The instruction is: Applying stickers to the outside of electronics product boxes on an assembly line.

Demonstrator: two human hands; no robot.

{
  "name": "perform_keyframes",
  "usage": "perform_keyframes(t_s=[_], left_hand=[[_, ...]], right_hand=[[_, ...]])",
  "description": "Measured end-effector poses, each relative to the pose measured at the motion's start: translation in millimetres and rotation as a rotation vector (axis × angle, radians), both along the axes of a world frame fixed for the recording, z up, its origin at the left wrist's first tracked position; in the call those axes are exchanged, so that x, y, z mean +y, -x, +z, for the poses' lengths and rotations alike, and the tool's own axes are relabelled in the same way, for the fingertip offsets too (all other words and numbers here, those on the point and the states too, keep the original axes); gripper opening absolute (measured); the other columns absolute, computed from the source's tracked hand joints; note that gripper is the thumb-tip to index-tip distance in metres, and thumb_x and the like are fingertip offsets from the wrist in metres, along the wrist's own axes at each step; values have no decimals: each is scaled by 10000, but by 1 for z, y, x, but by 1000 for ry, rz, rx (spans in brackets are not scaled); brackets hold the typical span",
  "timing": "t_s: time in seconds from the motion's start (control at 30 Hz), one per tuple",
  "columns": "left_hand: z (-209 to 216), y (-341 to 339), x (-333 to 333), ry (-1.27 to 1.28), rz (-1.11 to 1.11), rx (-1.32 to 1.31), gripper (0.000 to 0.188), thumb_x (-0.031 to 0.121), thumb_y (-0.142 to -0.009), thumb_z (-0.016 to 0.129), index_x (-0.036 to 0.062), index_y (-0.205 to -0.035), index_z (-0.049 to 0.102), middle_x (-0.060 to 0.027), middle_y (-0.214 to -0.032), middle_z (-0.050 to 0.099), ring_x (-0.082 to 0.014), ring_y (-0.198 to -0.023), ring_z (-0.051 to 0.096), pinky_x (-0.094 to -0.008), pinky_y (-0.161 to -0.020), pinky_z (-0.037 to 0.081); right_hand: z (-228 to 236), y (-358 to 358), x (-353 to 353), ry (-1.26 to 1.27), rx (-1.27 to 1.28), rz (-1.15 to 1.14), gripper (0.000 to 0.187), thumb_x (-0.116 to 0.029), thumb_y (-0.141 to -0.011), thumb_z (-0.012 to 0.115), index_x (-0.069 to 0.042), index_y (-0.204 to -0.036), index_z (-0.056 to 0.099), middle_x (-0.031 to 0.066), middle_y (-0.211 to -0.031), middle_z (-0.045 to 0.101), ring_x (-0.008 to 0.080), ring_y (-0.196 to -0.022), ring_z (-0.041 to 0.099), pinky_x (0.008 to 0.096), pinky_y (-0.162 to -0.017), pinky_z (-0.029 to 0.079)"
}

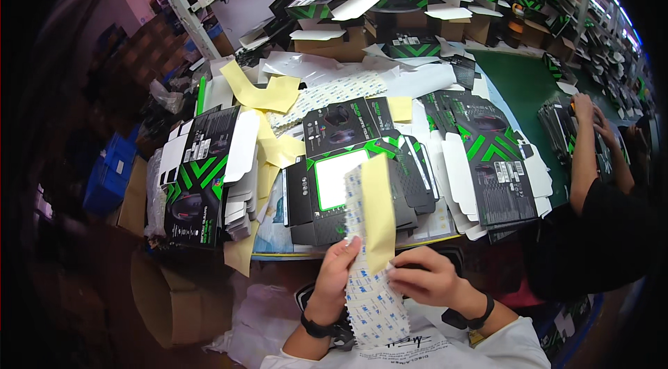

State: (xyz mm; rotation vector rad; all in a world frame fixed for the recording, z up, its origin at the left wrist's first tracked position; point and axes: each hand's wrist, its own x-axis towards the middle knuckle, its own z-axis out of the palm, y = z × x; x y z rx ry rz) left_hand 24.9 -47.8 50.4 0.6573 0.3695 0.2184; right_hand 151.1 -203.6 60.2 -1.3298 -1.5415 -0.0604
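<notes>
A long white adhesive sheet [376, 303] with blue print and scalloped edges runs up from my lap over the table edge. Part of its face bears a strip of yellow backing paper [377, 212]. My left hand [335, 277] is closed around the sheet's left edge, thumb on top. On the opposite side my right hand [433, 280] pinches with thumb and forefinger at the right edge, just below the yellow strip; a small white bit shows at the fingertips. Behind the sheet lies a flattened black box [300, 195] with a green-edged window, partly covered by it.
Stacks of flat black-and-green boxes lie left [202, 177] and right [497, 167]. Loose yellow paper [268, 94] and another printed adhesive sheet [341, 90] are behind. Opened boxes [327, 10] pile up at the back. At right, a co-worker's arms [586, 150] reach over a green surface [511, 80].
</notes>
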Motion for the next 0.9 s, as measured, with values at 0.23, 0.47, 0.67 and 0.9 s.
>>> perform_keyframes(t_s=[0.23, 0.47, 0.67, 0.9], left_hand=[[8, 2, 31, -259, 249, -17, 266, 202, -973, 477, -28, -1050, 587, -100, -930, 678, -139, -754, 663, -251, -675, 526], [9, -18, 43, -500, 354, 22, 258, 181, -961, 517, -55, -1031, 592, -101, -938, 671, -116, -759, 637, -240, -667, 501], [-7, -32, 49, -624, 336, 159, 269, 187, -948, 547, -69, -1008, 608, -90, -899, 671, -91, -739, 608, -220, -650, 473], [-8, -36, 46, -670, 387, 236, 276, 194, -943, 559, -75, -971, 614, -85, -880, 667, -74, -720, 586, -214, -629, 453]], right_hand=[[10, -44, -9, -81, 239, -398, 216, 39, -669, 744, -10, -839, 620, 116, -837, 649, 220, -766, 633, 289, -699, 501], [-5, -68, 4, -69, 220, -353, 185, 47, -681, 727, -9, -813, 611, 103, -809, 647, 200, -725, 630, 261, -649, 490], [-30, -71, 34, 99, 699, -454, 121, -17, -746, 722, 2, -783, 609, 42, -689, 632, 90, -610, 588, 210, -575, 467], [-40, -73, 49, 116, 1027, -482, 136, -43, -765, 716, -14, -744, 585, -7, -656, 595, 12, -560, 506, 158, -498, 388]])
